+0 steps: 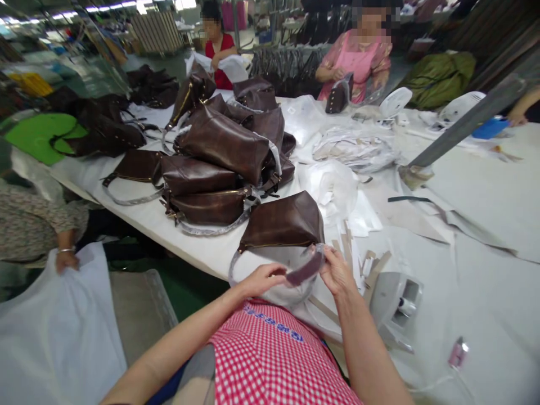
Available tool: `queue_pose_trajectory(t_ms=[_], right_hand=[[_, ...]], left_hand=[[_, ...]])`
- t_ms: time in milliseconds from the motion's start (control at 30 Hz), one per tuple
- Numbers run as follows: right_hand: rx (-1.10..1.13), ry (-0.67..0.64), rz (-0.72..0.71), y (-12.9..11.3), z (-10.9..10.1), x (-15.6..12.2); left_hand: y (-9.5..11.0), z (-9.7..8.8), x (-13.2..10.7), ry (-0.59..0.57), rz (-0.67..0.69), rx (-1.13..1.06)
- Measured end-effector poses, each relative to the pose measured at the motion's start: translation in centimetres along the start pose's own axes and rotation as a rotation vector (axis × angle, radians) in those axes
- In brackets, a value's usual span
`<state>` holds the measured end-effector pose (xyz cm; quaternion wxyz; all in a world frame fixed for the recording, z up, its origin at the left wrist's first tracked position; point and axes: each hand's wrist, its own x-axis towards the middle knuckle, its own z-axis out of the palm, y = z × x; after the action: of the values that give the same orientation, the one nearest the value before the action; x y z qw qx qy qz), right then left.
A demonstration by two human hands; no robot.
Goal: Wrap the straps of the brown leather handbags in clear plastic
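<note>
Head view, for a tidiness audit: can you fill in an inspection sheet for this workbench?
Surface: white table, largely covered.
Job's things: brown handbag by the near edge; its plastic-wrapped strap held up between both hands.
Clutter: pile of brown handbags, plastic bags and paper, cardboard strips, grey device.
Grippers: left hand and right hand both pinch the strap.
Cables: thin pale cord near a small pink item, uncertain.
Surroundings: co-worker in pink and co-worker in red across the table; another person's hand on white sheeting at left.
</note>
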<state>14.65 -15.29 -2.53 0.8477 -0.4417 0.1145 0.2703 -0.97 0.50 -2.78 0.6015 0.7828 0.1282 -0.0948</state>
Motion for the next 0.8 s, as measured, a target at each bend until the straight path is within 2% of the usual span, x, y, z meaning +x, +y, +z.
queue_pose_trajectory(t_ms=[67,100,133,200,267,300,400,500,600,733,800], right_hand=[[0.002,0.025,-0.022,-0.1,-1.4,1.2],[0.002,0.045,-0.035,-0.1,-2.1,1.8],[0.003,0.071,-0.050,0.0,-2.9,2.4],[0.001,0.128,-0.076,0.3,-4.3,3.3],[-0.004,0.173,-0.088,0.9,-5.7,3.9],[-0.007,0.187,-0.087,1.2,-6.3,4.1],[-0.025,0.225,-0.078,2.2,-7.9,4.4],[-0.056,0.243,-0.074,2.7,-8.9,4.8],[-0.087,0.250,-0.083,2.8,-9.0,5.3],[-0.133,0.243,-0.097,3.5,-8.1,5.7],[-0.165,0.232,-0.101,4.1,-7.3,5.9]], left_hand=[[-2.1,-1.8,-0.8,0.206,-0.082,0.214],[-3.2,-2.7,-1.4,0.263,-0.126,0.338],[-4.2,-3.4,-2.1,0.266,-0.143,0.446],[-6.2,-4.2,-3.7,0.154,-0.105,0.639],[-8.0,-4.1,-5.2,0.017,0.011,0.828],[-8.8,-3.8,-5.8,-0.015,0.080,0.915],[-10.8,-2.6,-6.3,0.038,0.251,1.095],[-11.6,-2.4,-5.5,0.083,0.312,1.151],[-11.3,-3.4,-5.1,0.011,0.296,1.154],[-10.8,-4.8,-6.0,-0.123,0.333,1.146],[-11.1,-5.2,-6.3,-0.119,0.337,1.177]])
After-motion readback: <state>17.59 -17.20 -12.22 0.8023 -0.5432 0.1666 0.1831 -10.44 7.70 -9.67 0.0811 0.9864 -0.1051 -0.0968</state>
